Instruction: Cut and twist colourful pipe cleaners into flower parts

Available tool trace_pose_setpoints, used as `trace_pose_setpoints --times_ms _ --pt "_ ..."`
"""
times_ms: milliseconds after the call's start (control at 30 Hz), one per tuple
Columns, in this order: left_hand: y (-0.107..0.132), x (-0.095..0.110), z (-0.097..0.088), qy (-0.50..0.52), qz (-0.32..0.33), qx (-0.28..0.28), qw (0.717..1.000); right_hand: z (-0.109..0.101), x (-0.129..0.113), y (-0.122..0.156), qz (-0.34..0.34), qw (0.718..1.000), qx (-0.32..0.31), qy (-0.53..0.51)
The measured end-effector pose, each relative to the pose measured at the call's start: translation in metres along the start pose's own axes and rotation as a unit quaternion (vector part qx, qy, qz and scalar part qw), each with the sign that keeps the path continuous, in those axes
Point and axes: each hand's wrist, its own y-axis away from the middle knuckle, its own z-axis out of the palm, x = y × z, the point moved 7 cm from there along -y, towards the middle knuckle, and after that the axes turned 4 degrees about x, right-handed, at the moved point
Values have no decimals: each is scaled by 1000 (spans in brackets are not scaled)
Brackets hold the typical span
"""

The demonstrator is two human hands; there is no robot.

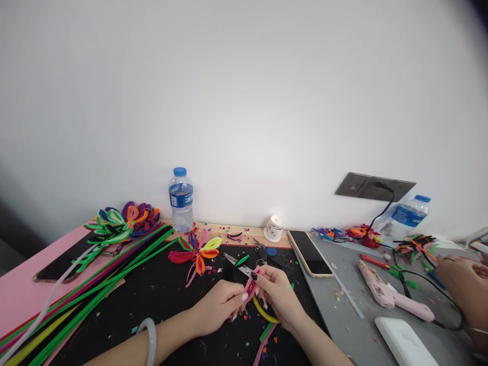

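Between my two hands is a folded pink pipe cleaner. My left hand pinches its lower end with thumb and fingers. My right hand grips the upper end, thumb and forefinger pressed together. Just behind them lie scissors, blades pointing up and left, with yellow handles partly hidden beneath my right hand. A small green leaf-like piece rests by the blades. Left of the scissors is a multicoloured pipe cleaner flower with looped petals.
Long pipe cleaners and more flowers lie at left. A water bottle, paper cup and phone stand or lie along the back. At right are a pink glue gun, white power bank and another person's hand.
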Motion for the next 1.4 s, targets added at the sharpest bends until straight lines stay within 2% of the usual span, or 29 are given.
trace_pose_setpoints --times_ms 367,1067,1167,1300,1400 --pt "0 -1 0 -7 11 5 1000 -2 1 0 -2 1000 3 7" --pt "0 5 3 -89 62 -25 994 -2 2 0 18 999 -15 29" --pt "0 7 0 -94 59 3 994 -5 1 -1 8 1000 -1 8" --pt "1 9 -9 -115 62 70 989 -9 1 -2 -7 1000 12 -11" --pt "1 9 -13 -130 72 94 985 -10 2 -3 -13 1000 10 -8"
